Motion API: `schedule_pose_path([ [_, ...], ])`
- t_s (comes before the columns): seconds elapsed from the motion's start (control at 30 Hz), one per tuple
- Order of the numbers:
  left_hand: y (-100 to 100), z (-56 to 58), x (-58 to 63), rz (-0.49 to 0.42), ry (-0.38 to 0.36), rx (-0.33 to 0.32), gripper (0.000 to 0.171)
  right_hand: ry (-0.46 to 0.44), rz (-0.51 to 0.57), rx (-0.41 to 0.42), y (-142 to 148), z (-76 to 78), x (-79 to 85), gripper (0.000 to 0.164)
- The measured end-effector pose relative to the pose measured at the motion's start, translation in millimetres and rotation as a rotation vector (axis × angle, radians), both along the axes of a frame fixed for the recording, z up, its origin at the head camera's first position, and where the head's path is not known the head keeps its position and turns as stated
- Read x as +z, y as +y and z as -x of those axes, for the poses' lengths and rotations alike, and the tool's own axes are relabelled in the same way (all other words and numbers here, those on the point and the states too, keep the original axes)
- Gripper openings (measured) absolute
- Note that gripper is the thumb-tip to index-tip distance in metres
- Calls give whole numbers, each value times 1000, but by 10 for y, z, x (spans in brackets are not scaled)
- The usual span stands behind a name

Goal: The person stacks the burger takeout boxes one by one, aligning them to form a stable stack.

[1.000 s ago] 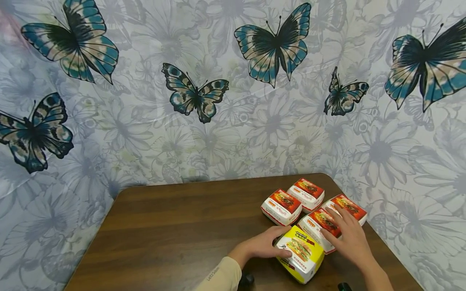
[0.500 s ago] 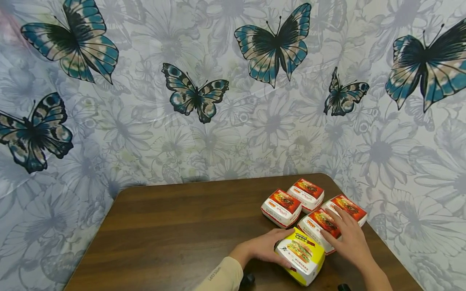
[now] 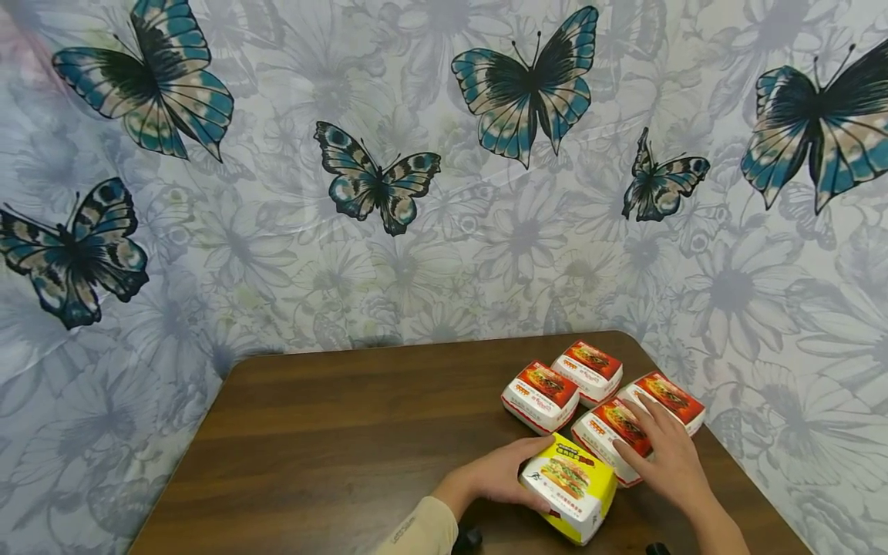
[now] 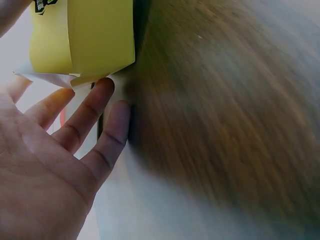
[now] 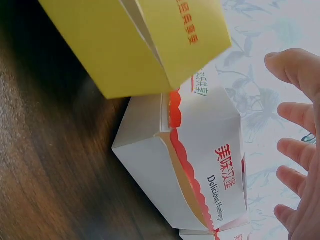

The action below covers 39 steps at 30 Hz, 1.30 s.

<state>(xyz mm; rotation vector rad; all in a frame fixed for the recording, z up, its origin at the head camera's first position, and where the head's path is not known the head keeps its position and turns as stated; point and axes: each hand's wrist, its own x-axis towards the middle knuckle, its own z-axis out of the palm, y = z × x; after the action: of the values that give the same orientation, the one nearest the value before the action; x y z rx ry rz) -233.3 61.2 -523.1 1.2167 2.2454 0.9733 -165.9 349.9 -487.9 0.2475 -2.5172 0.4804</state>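
Observation:
A yellow-and-white burger box [image 3: 570, 482] with a burger picture sits at the near right of the table. My left hand [image 3: 498, 472] holds its left side, fingers at the far corner and thumb at the near one. In the left wrist view, some fingers [image 4: 82, 120] of that hand extend beside the box's yellow wall. My right hand [image 3: 669, 459] is spread over the red-and-white burger box [image 3: 600, 439] behind the yellow one and another red-and-white box [image 3: 669, 397] to its right. The right wrist view shows its fingers apart from the boxes.
Farther back on the brown table [image 3: 333, 439] are a red-and-white box [image 3: 541, 397] and another one [image 3: 588, 371]. Small dark objects, partly cut off, lie at the near edge. A butterfly-patterned cloth [image 3: 277, 254] hangs behind the table.
The yellow box has shifted slightly left and toward me. My left thumb has slid from its top face down to its near side. The right hand stays nearly still; the head view swings slightly.

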Motion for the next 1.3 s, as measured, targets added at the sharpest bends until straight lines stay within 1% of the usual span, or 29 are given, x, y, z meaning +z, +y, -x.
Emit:
schedule_pose_path([
  [0.17, -111, -9, 2, -1, 19, 28, 94, -6, 13, 2, 20, 3, -20, 69],
  [0.33, -260, 10, 6, -1, 47, 71, 96, 16, -16, -16, 43, 0, -18, 68],
  [0.43, -364, 10, 3, 15, 63, 105, 97, 22, -33, -35, 53, -12, -19, 67],
  [0.53, -482, -9, 0, 25, 55, 152, 97, 18, -42, -66, 63, -26, -35, 68],
  [0.6, -562, -30, -3, 24, 47, 184, 97, 4, -41, -93, 69, -46, -52, 71],
  [0.73, -708, -88, 4, 19, 64, 239, 97, -33, -27, -144, 84, -93, -108, 80],
  [0.9, -851, -166, 26, 38, 89, 283, 98, -69, -1, -186, 108, -170, -218, 91],
  [1.07, -1000, -200, 25, 55, 107, 323, 99, -94, 35, -233, 115, -204, -301, 93],
  [1.2, -1130, -214, 31, 54, 104, 373, 100, -141, 53, -264, 110, -194, -318, 95],
  [1.3, -1220, -232, 46, 57, 120, 404, 100, -171, 62, -283, 105, -186, -330, 98],
])
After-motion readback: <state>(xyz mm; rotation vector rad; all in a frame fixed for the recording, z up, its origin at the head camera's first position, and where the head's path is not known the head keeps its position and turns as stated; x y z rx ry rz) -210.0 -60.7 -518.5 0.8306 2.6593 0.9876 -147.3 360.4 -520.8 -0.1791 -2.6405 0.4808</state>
